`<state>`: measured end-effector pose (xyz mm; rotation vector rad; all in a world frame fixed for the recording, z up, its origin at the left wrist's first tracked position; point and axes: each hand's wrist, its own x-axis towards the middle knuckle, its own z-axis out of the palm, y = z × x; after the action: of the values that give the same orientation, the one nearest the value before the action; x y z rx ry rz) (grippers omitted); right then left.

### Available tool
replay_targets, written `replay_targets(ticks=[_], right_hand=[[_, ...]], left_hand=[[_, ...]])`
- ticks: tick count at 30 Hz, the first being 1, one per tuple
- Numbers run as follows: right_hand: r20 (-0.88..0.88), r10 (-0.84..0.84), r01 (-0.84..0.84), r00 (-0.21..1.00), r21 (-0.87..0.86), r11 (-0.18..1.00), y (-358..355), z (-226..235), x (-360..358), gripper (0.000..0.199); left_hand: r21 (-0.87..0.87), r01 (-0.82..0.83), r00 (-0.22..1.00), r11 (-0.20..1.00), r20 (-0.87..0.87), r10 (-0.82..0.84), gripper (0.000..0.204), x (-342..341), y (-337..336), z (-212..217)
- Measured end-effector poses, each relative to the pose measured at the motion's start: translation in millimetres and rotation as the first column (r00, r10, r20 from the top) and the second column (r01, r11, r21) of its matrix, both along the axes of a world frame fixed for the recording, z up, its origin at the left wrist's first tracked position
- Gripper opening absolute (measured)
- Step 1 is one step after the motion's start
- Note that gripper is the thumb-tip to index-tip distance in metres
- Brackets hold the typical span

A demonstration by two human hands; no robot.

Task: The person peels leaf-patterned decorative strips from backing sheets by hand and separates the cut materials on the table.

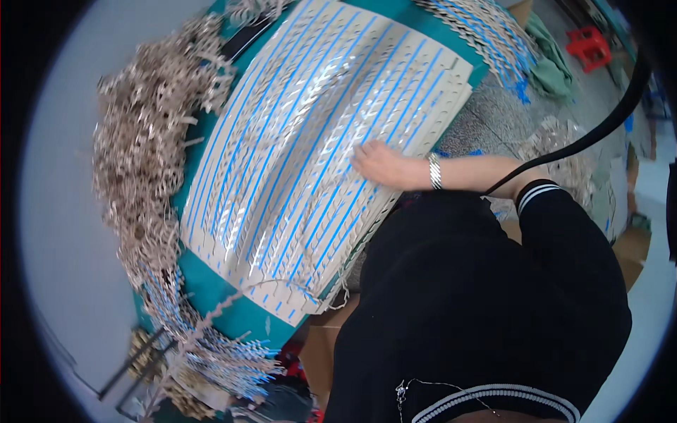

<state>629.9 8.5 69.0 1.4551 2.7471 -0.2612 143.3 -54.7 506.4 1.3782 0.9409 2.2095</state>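
My right hand [384, 165] rests palm down near the right side of a large pale sheet [451, 106]. Its slightly bent fingers lie apart on the sheet, and nothing shows in them. Blue stripes run the length of the sheet between rows of shiny, twisted chain-like strips [321, 99], some near the fingertips. A glossy fold or sheen crosses the middle. One loose chain [345, 271] hangs along the near right edge, and a thin strand curls over the bottom end. My left hand is out of the picture.
Beneath the sheet is a green tabletop [211, 282]. A thick heap of beige-metallic chain strips [141, 134] borders its left side, with blue-striped bundles [233, 363] below. Another bundle [486, 35] hangs at the far right. A red stool [589, 49] and a black cable [599, 137] are at right.
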Motion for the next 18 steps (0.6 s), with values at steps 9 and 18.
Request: replay_targets(ticks=[9,18], right_hand=[[-0.526,-0.469,0.565,0.710,0.027,0.825,-4,21,149,0.009],[-0.491,-0.752,0.831,0.441,-0.095,0.549,55,-42,301,0.028]], left_hand=[[-0.638,0.112,0.921,0.762,-0.221,-0.320,0.031,218,175,-197],[-0.722,-0.060,0.529,0.690,-0.609,-0.591,0.020,494,179,-375]])
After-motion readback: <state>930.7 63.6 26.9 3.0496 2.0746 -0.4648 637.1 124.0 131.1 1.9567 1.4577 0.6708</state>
